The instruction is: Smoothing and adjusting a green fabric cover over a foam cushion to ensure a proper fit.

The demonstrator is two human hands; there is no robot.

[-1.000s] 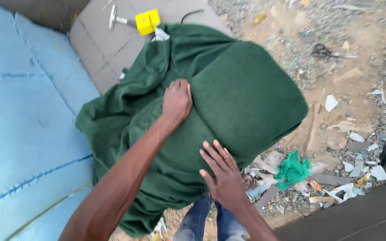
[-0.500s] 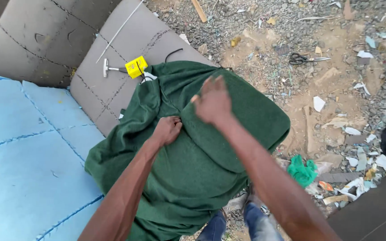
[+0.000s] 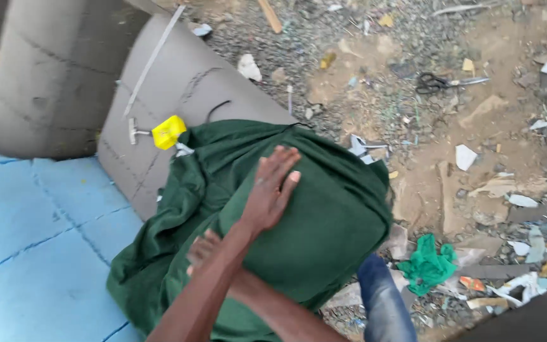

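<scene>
The left hand [image 3: 270, 190] has its grip wide, palm flat on the green cushion [image 3: 327, 234]; the right hand [image 3: 202, 248] is half hidden beneath that forearm, grip unclear. The cushion, over blue foam [image 3: 33, 253], looks soft, light and loose-covered; best taken by its edges

No packages, labels, signs or screens show anywhere in this view.
</scene>
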